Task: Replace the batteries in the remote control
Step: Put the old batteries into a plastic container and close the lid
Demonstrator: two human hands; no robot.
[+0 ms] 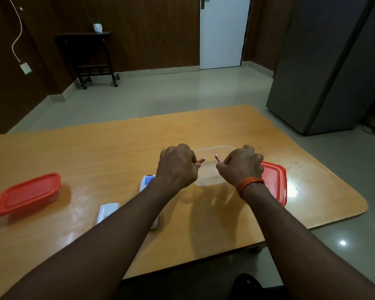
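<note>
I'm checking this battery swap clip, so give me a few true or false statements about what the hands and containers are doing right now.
1. Each hand holds a battery: left hand, right hand. True.
2. The clear container under the hands has its lid on. False: it is open, and a red lid lies beside it.
3. The container with the red lid on it at the left is closed. True.
4. The remote control is held in the right hand. False: it lies on the table.
</note>
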